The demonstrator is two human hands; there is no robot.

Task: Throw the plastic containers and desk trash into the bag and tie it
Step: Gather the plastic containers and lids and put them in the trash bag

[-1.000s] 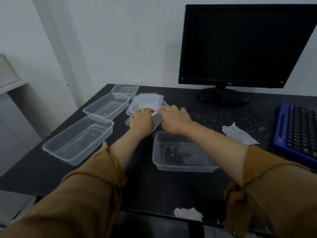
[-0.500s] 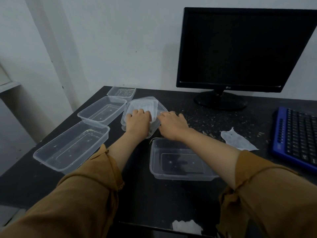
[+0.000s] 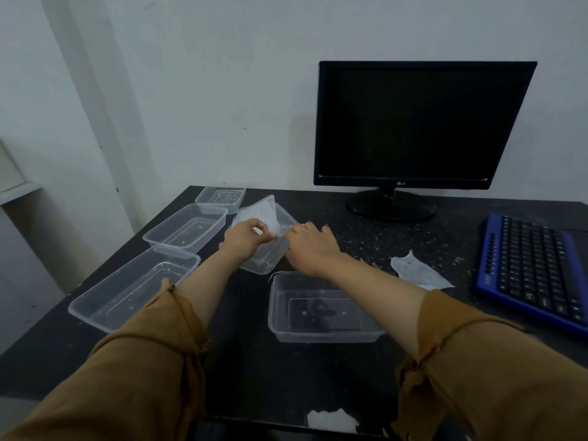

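Plastic containers (image 3: 187,229) lie open on the black worktop (image 3: 254,377) in the head view: three in a row at the left and one nearest us. Our left hand (image 3: 245,237) pinches a clear lid (image 3: 265,213), tilted up over a fifth tub (image 3: 264,257) at mid-worktop. Our right hand (image 3: 310,246) grips that tub's right rim. A white tissue scrap (image 3: 420,272) lies between the right hand and the blue keyboard (image 3: 534,272), in front of the dark monitor (image 3: 420,122).
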